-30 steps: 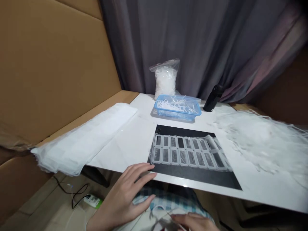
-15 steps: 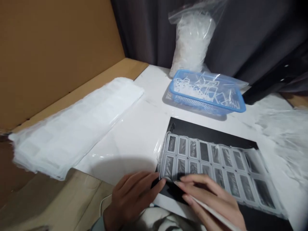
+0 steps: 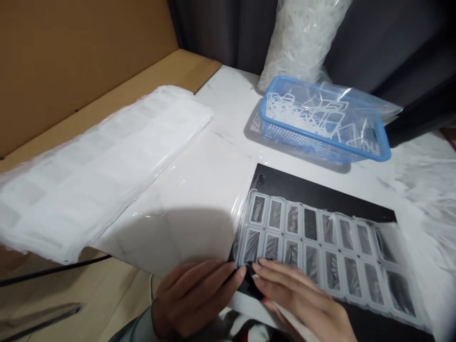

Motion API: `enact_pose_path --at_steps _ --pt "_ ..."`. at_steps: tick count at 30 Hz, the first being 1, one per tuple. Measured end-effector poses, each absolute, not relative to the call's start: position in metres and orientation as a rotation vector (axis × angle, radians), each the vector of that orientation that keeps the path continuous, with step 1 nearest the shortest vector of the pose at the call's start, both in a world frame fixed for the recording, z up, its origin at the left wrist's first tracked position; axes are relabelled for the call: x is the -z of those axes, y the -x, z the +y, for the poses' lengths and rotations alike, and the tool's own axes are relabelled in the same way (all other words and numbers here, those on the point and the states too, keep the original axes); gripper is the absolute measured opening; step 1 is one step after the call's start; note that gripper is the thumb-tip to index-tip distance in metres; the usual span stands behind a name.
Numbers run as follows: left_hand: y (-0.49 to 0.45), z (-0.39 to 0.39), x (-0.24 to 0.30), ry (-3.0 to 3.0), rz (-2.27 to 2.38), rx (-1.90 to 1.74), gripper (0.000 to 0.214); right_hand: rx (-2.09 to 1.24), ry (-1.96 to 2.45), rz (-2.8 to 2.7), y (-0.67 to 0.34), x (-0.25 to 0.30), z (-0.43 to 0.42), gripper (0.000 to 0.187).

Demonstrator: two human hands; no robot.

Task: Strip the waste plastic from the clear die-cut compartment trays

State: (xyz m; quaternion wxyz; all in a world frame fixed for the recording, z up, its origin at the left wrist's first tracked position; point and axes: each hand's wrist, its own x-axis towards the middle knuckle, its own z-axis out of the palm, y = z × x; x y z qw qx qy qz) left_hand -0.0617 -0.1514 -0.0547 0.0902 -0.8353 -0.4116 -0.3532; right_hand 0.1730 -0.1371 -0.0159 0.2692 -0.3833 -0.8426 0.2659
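A black board (image 3: 295,183) lies on the white table with a row-and-column sheet of grey-white rectangular frames (image 3: 301,228) under clear plastic film. My left hand (image 3: 199,297) is at the sheet's near left corner, fingers and thumb closed on the film's edge. Just to its right, my right hand (image 3: 302,297) rests its fingertips on the near edge of the sheet. A thin, flat white strip (image 3: 292,324) is tucked in that hand, mostly hidden beneath the fingers; its exact kind does not show.
A blue basket (image 3: 317,140) of white plastic frames stands behind the board, with a bag of white pieces (image 3: 302,42) beyond it. A stack of white film-wrapped sheets (image 3: 107,166) lies left. Crumpled clear plastic (image 3: 434,190) covers the right side.
My right hand has moved slightly left, towards my left hand, and its fingers lie flatter and closer together. My left hand stays at the corner. The view has shifted and tilted down.
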Motion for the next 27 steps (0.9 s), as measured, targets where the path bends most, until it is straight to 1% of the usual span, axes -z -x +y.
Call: enact_pose_path --at_steps 2,5,11,14,18,20,23,25,27 --pt "0.061 -0.152 0.053 2.496 -1.241 1.052 0.031 -0.667 1.045 -2.335 -0.173 0.02 -0.142 0.031" --pt "0.059 -0.154 0.052 2.492 -1.28 1.058 0.031 -0.591 1.03 -2.415 -0.17 0.023 -0.148 0.03" --pt "0.057 -0.155 0.058 2.482 -1.273 1.174 0.038 -0.256 1.034 -2.419 -0.161 0.027 -0.157 0.028" --pt "0.056 -0.152 0.057 2.457 -1.228 1.206 0.035 -0.241 1.022 -2.446 -0.16 0.027 -0.159 0.031" --pt "0.055 -0.149 0.05 2.436 -1.268 1.179 0.032 -0.339 1.093 -2.454 -0.166 0.022 -0.15 0.036" --pt "0.056 -0.149 0.048 2.472 -1.257 1.173 0.034 -0.263 1.228 -2.329 -0.173 0.013 -0.142 0.035" --pt "0.057 -0.15 0.05 2.508 -1.266 1.159 0.042 0.047 1.51 -1.961 -0.19 -0.01 -0.136 0.034" --pt "0.058 -0.15 0.052 2.533 -1.28 1.121 0.045 0.193 1.567 -1.748 -0.203 -0.023 -0.138 0.032" --pt "0.059 -0.15 0.049 2.572 -1.279 1.075 0.046 0.232 1.611 -1.63 -0.216 -0.028 -0.144 0.03"
